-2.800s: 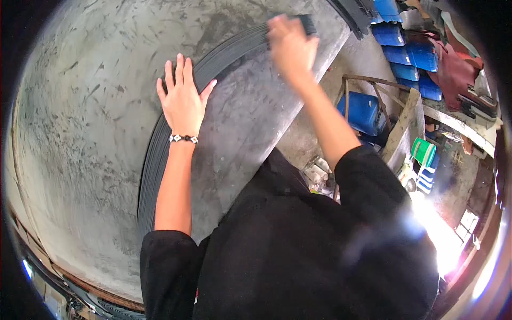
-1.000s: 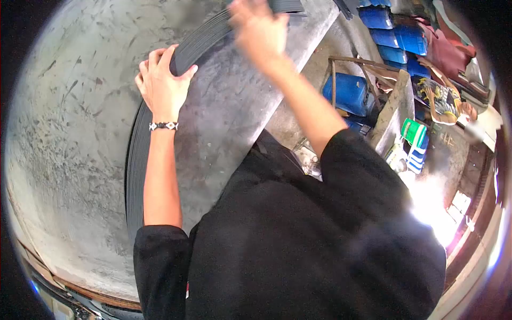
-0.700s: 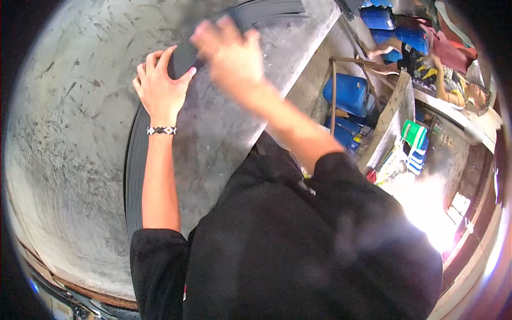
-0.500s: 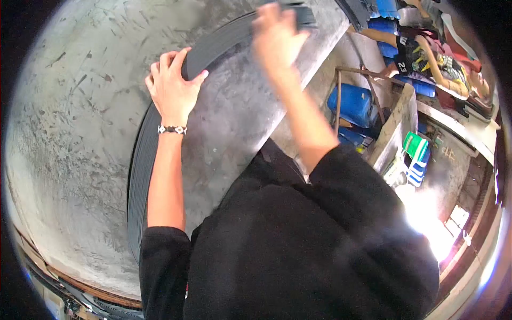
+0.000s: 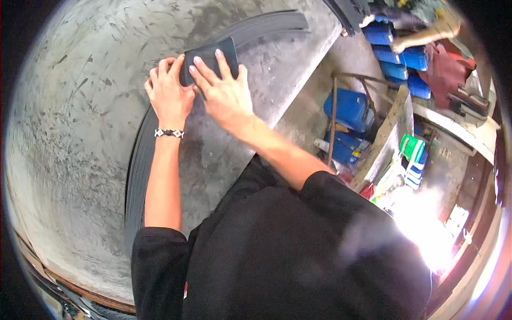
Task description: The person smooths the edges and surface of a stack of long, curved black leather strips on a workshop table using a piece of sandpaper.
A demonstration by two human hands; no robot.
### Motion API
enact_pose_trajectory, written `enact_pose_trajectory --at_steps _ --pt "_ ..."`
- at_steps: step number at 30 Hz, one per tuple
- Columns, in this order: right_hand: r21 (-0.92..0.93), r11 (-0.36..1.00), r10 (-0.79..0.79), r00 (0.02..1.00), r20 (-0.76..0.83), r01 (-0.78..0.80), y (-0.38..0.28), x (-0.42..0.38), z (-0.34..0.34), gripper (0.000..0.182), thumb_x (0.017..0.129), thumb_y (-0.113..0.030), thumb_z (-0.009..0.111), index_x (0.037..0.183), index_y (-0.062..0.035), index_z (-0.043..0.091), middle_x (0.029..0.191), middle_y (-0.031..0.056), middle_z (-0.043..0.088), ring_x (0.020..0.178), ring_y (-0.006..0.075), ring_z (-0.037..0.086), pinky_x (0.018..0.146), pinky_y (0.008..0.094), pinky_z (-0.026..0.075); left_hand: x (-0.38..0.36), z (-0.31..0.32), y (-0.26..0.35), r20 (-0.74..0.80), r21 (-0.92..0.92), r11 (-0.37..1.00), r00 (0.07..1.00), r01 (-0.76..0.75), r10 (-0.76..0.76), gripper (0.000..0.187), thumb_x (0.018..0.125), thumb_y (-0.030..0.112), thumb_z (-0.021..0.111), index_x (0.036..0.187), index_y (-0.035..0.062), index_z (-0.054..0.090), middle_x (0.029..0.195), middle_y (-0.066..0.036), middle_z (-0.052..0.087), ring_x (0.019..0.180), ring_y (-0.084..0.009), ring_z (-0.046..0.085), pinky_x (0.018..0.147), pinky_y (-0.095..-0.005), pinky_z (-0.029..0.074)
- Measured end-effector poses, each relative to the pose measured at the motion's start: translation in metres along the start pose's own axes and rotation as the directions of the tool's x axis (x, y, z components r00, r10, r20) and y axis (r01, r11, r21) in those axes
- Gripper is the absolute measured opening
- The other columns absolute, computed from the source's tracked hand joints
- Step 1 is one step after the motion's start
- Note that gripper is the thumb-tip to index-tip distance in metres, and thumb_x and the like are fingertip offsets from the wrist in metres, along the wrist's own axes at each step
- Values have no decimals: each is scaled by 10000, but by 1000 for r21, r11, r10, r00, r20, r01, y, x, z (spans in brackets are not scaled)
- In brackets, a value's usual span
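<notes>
A curved band of dark grey, finely layered strips [image 5: 272, 28] lies along the grey table. It passes beneath both hands and continues [image 5: 140, 154] beside my left forearm. My left hand [image 5: 170, 96] grips the band, fingers on its far side and thumb on its near side. A patterned bracelet [image 5: 169, 133] circles that wrist. Right beside it, my right hand [image 5: 229, 101] holds a flat, dark rectangular pad [image 5: 228, 52] against the band, with fingers stretched across its top. Both hands almost touch. The pad's underside is hidden.
The grey table surface [image 5: 80, 133] is marked with dark smears. Its edge [image 5: 298, 82] runs diagonally at my right. Beyond are a metal frame [image 5: 333, 117], blue containers [image 5: 346, 109], and another person's arm [image 5: 429, 34]. Dark material [image 5: 346, 15] lies at the table's far corner.
My right hand has come from the band's far end back toward my left hand, and the dark pad now shows under its fingers. My left hand stays nearly in place.
</notes>
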State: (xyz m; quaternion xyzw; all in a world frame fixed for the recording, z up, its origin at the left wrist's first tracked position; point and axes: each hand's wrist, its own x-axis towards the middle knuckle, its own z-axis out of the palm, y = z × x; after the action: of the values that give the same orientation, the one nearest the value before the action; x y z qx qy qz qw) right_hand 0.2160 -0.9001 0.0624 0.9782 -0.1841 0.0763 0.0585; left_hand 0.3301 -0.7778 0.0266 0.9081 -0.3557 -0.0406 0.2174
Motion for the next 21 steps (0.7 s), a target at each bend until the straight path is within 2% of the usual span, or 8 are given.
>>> enact_pose_trajectory --at_steps 2,5,7,9,11,17,19,21 --pt "75 996 -43 999 31 41 37 -2 -7 480 928 -288 704 1406 -273 676 1507 -27 585 1407 342 505 969 657 468 -1 -9 9 33 -27 999 999 19 -18 721 780 444 924 1444 279 698 1374 14 646 1290 -258 586 1131 -485 417" --pt "77 898 430 901 59 -433 159 41 10 346 941 -212 661 1284 -203 710 1329 6 722 1306 320 606 957 680 451 -1 -13 12 8 -29 999 999 42 -42 714 791 483 912 1442 282 698 1386 16 640 1291 -257 583 1135 -489 414" --pt "-118 892 440 898 6 -436 133 46 20 353 961 -224 640 1303 -191 724 1292 23 747 1338 343 602 997 690 435 1 -8 11 -24 -13 999 999 37 -37 715 791 488 910 1443 286 696 1392 15 638 1292 -257 583 1137 -491 413" --pt "-192 954 222 973 -59 -229 24 27 -2 386 952 -221 656 1329 -184 729 1339 16 736 1362 354 593 1035 684 425 2 -5 10 -22 -16 1000 1000 14 -14 711 785 436 924 1437 268 696 1381 8 641 1285 -262 584 1136 -497 415" --pt "137 991 14 993 -113 2 -30 -19 4 438 932 -225 669 1368 -217 710 1457 -3 669 1414 349 552 1038 663 435 0 7 -4 -45 32 999 998 -39 40 705 772 395 940 1417 244 700 1358 1 651 1271 -266 586 1130 -493 421" --pt "-45 930 359 929 -90 -364 181 44 48 314 988 -214 645 1290 -237 729 1300 -33 707 1230 330 648 972 676 462 0 -10 7 -20 -21 1000 1000 11 -12 732 799 491 906 1460 268 685 1352 -6 647 1269 -272 588 1109 -509 428" --pt "-136 881 459 888 16 -453 118 49 18 324 977 -236 647 1291 -224 731 1321 -7 696 1278 327 617 954 713 459 1 -6 8 -29 -26 999 999 23 -24 725 802 490 904 1459 276 686 1353 -8 646 1266 -274 588 1109 -510 427" --pt "-131 973 180 979 -100 -192 19 25 14 378 957 -275 651 1321 -218 730 1442 24 658 1396 357 527 980 746 437 6 5 0 -31 16 1000 999 -18 19 739 809 490 900 1464 232 679 1355 -20 643 1273 -282 588 1117 -508 424"
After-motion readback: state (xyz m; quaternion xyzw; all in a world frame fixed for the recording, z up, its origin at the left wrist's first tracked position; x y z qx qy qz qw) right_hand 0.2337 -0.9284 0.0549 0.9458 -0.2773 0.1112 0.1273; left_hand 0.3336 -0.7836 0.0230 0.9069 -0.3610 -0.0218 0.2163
